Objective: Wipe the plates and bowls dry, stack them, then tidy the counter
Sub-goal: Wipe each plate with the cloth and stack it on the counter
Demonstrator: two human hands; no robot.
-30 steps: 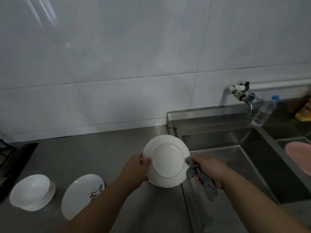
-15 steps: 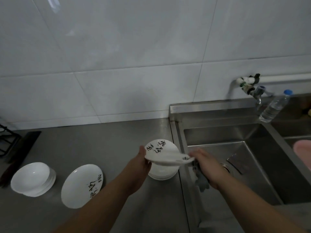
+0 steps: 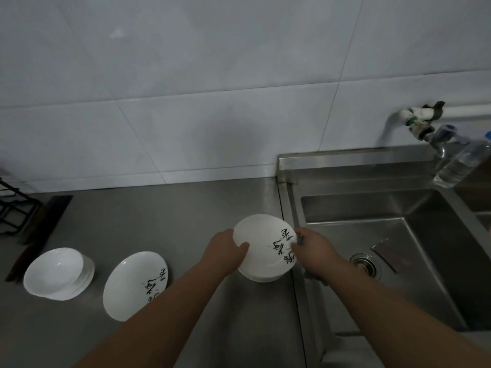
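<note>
Over the grey stainless-steel counter (image 3: 159, 221) we hold the white round ceramic plate with black brushwork (image 3: 261, 243) above a stack of white plates (image 3: 263, 278). Our left hand (image 3: 223, 251) grips its left rim, thumb on top; our right hand (image 3: 310, 248) pinches the right rim, grey cloth (image 3: 300, 239) tucked in. Stiff, glazed, probably slick and breakable: opposite rims seem safest.

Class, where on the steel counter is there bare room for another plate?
Bare steel counter runs along the tiled wall, behind the stacked white bowls and lone white inscribed plate. Crowded: by the sink rim, where the left hand and right hand hold the top white plate.
</note>
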